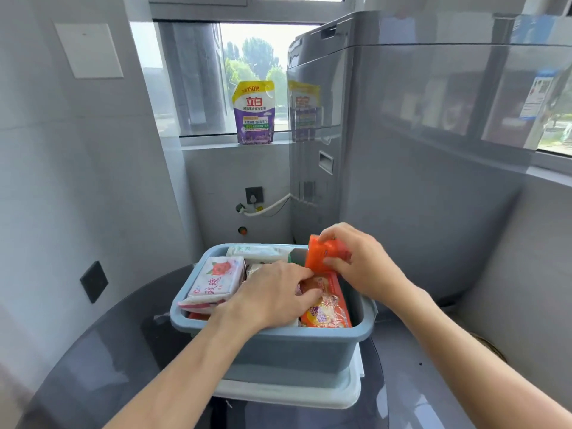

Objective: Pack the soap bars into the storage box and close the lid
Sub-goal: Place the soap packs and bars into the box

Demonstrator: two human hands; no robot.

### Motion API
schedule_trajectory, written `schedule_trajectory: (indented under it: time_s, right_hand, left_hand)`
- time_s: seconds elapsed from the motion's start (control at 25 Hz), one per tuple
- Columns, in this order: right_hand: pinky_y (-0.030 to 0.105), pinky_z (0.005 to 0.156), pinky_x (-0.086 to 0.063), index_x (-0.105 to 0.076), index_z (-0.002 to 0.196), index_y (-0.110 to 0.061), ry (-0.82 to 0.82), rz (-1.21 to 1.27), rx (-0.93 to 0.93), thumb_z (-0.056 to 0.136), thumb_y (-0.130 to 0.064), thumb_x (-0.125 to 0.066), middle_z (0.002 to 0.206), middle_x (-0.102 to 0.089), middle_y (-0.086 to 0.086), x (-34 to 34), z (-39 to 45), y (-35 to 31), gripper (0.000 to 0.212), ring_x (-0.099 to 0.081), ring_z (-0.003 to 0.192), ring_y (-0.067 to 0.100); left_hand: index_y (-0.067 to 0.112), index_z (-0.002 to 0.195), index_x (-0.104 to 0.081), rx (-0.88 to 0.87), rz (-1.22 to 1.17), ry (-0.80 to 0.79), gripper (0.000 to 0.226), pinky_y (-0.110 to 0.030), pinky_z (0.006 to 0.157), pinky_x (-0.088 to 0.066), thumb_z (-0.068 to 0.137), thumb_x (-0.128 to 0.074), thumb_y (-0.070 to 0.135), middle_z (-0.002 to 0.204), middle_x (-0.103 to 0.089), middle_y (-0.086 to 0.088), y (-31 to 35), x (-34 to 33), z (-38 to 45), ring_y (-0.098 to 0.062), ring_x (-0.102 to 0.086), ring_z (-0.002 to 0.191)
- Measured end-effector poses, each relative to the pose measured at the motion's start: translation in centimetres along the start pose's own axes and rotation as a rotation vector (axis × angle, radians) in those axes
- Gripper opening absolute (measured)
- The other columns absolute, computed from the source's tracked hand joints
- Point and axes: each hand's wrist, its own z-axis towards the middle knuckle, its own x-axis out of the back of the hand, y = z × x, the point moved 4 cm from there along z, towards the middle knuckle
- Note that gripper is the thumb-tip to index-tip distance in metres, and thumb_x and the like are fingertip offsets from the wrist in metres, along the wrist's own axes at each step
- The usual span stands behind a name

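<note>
Sitting near the middle of the scene on a dark glossy surface (93,351): a blue-grey storage box (278,351), open at the top, resting on a pale lid (346,394) lying flat beneath it. Reaching in from the near left, the left hand (272,295), with fingers stretched fairly straight and relaxed, pressing down on wrapped soap bars in the box, fingertips touching a clear-wrapped orange pack (328,308) lying along the right side. Hovering over the far right corner of the box, the right hand (356,258), gripping an orange soap bar (322,252) between curled fingers on top and thumb below, the bar tilted and partly above the rim. Lying at the left side of the box, a white soap pack with a red rose print (216,280), leaning up over the left rim; behind it, at the far side, a pale green-and-white pack (257,252). Standing well beyond on the window sill (210,144), a purple and yellow detergent pouch (255,113), upright. Rising at the right, a tall grey appliance (402,134) with a glossy side, showing the pouch's reflection.
</note>
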Motion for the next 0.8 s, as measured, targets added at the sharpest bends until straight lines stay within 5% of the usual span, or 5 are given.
schedule_trajectory:
  time_s: [0.32,0.44,0.56,0.72,0.8]
  right_hand:
    - [0.045,0.100,-0.034,-0.068,0.117,-0.043,-0.407,-0.320,-0.123,0.093,-0.029,-0.044,0.128,-0.057,-0.023,-2.9,1.0,0.9,0.036,-0.039,0.123,0.015]
    - [0.038,0.100,-0.038,-0.071,0.116,-0.035,-0.189,-0.096,-0.194,0.095,-0.031,-0.053,0.127,-0.055,-0.011,-2.2,-0.1,0.8,0.028,-0.045,0.121,0.016]
    - [0.038,0.099,-0.044,-0.066,0.121,-0.027,0.154,0.090,-0.588,0.092,-0.041,-0.057,0.128,-0.060,-0.001,-0.5,-4.0,2.5,0.034,-0.057,0.119,0.024]
    - [0.028,0.049,-0.055,-0.068,0.101,-0.019,0.107,0.609,-0.890,0.089,-0.036,-0.061,0.084,-0.076,-0.002,-2.1,-7.1,2.0,0.022,-0.073,0.066,0.016]
    - [0.027,0.049,-0.052,-0.068,0.101,-0.014,0.109,0.633,-0.963,0.084,-0.034,-0.068,0.085,-0.075,0.005,-2.2,-7.2,1.8,0.026,-0.070,0.058,0.019]
  left_hand:
    - [0.019,0.086,-0.071,-0.006,0.027,0.252,0.032,-0.035,0.077,-0.052,0.091,-0.048,0.040,0.093,-0.071,0.005,-0.4,0.4,-0.9,-0.019,-0.064,0.086]
    - [0.022,0.083,-0.072,-0.004,0.005,0.389,0.031,-0.031,0.073,-0.051,0.091,-0.049,0.041,0.089,-0.072,0.008,-1.7,2.0,-2.7,-0.014,-0.063,0.085]
    - [0.025,0.082,-0.071,0.049,-0.021,0.476,0.024,-0.036,0.080,-0.050,0.089,-0.053,0.041,0.088,-0.069,0.013,-6.3,4.3,-5.6,-0.012,-0.058,0.088]
    - [0.019,0.079,-0.065,-0.134,-0.001,0.565,0.027,-0.029,0.078,-0.045,0.085,-0.062,0.045,0.084,-0.055,0.011,-6.4,3.1,-9.3,-0.013,-0.049,0.085]
    - [0.022,0.088,-0.061,-0.116,0.092,0.668,0.027,-0.031,0.082,-0.037,0.083,-0.064,0.048,0.092,-0.055,0.009,-6.0,1.4,-10.6,-0.017,-0.050,0.091]
